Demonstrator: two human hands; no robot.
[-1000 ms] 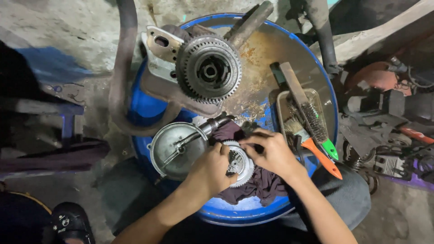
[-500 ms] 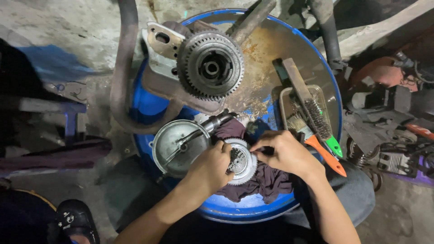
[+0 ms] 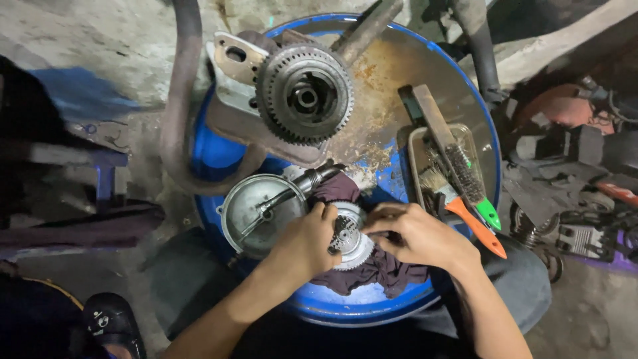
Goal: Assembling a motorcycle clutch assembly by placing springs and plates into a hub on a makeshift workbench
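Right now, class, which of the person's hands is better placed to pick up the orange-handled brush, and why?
Probably the right hand. It lies nearer the orange-handled brush in the tray on that side. The left hand grips the small round metal part on the dark cloth, farther away.

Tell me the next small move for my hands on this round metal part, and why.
Probably steady the small toothed disc with the left hand while the right hand works its centre: both hands already pinch it, and it lies on a loose dark rag.

The single head camera looks almost straight down from close above the blue drum top, which fills the middle of the view, with floor around it.
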